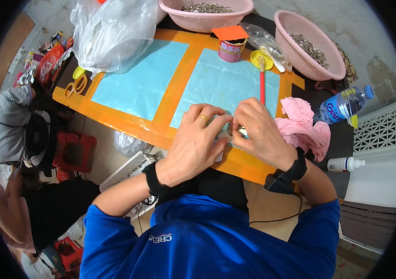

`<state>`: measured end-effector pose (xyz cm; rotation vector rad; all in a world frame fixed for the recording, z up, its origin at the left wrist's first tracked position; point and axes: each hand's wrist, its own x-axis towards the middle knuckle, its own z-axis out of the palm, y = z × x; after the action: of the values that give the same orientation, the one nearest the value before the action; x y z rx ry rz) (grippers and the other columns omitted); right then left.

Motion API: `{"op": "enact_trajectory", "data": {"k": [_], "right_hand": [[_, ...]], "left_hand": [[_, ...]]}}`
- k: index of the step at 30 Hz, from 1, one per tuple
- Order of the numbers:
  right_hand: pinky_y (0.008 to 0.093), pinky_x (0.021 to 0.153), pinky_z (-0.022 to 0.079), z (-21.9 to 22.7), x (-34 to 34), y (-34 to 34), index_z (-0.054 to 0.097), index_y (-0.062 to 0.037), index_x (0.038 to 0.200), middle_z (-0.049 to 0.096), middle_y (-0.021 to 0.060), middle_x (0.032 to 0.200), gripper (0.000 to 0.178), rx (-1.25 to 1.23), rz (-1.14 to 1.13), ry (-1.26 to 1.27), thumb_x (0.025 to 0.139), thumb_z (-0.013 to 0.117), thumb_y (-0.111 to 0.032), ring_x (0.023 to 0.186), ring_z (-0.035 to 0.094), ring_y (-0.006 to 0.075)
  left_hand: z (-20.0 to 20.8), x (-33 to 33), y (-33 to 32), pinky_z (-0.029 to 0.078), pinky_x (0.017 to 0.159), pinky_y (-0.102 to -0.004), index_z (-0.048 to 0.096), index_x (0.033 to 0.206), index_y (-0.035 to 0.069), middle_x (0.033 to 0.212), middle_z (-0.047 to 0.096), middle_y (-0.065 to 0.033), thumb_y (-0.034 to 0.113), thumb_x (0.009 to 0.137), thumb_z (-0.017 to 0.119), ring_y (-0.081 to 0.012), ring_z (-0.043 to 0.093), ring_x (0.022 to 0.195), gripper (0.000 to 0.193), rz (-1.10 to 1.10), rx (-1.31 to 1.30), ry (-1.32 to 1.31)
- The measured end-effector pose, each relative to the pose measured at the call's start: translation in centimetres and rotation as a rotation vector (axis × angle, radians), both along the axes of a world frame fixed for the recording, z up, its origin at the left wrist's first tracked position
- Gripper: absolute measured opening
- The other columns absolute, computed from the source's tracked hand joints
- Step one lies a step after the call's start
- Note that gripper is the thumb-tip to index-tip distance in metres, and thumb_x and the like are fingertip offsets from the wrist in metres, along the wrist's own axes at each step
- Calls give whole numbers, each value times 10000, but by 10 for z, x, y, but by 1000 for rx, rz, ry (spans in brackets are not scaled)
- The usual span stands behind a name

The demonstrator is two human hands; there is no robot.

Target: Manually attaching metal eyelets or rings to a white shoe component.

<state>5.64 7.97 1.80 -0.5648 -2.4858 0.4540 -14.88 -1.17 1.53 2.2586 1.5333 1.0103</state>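
Near the front edge of the table my left hand [195, 135] and my right hand [262, 135] meet, fingertips almost touching. Both are closed in a pinch around something small, with a glint of metal between them; the fingers cover most of it, so its kind cannot be told. Under the hands lies a light blue sheet [207, 83], framed by orange tape [160, 109]. Just beyond my right hand, a red-handled brush [262, 86] rests with its bristles on a yellow lid [256, 56]. A crumpled pink cloth [302, 125] lies to the right of that hand.
Two pink baskets [179, 18] [295, 60] hold many small metal parts. A tin [229, 50] carries an orange card [230, 32]. Around lie a plastic bag [114, 37], scissors [77, 87], a water bottle [344, 104] and a white bottle [344, 163]. Another person [14, 204] sits at left.
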Motion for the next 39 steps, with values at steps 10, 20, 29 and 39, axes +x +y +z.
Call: {"op": "enact_trajectory", "data": {"k": [10, 20, 29, 39], "right_hand": [[441, 871, 482, -1, 0, 1, 580, -44, 860, 563, 107, 956, 201, 86, 23, -4, 759, 749, -4, 1001, 589, 318], [452, 971, 523, 2, 4, 5, 640, -9, 918, 643, 131, 1053, 234, 277, 131, -46, 725, 770, -38, 1120, 643, 329], [454, 913, 537, -1, 6, 20, 638, -41, 950, 647, 108, 1022, 247, 200, 263, -33, 743, 770, -23, 1082, 646, 324], [409, 833, 549, -5, 6, 15, 644, -70, 1163, 621, 93, 995, 383, -77, 138, 47, 814, 750, 48, 995, 654, 307]], "left_hand": [[-21, 22, -8, 507, 1055, -492, 794, 1187, 96, 1293, 682, -106, 151, 809, 869, -369, 569, 1281, 389, 221, 151, 10], [-25, 19, -7, 501, 1014, -500, 802, 1149, 48, 1295, 659, -147, 149, 818, 856, -378, 559, 1260, 351, 183, 158, -41], [-24, 17, -5, 498, 1067, -498, 758, 1169, 41, 1349, 647, -136, 119, 802, 876, -383, 553, 1275, 393, 184, 124, -99], [-26, 15, -23, 518, 934, -439, 751, 1185, 60, 1236, 720, -60, 58, 810, 861, -292, 656, 1118, 392, -21, 296, -11]]}}
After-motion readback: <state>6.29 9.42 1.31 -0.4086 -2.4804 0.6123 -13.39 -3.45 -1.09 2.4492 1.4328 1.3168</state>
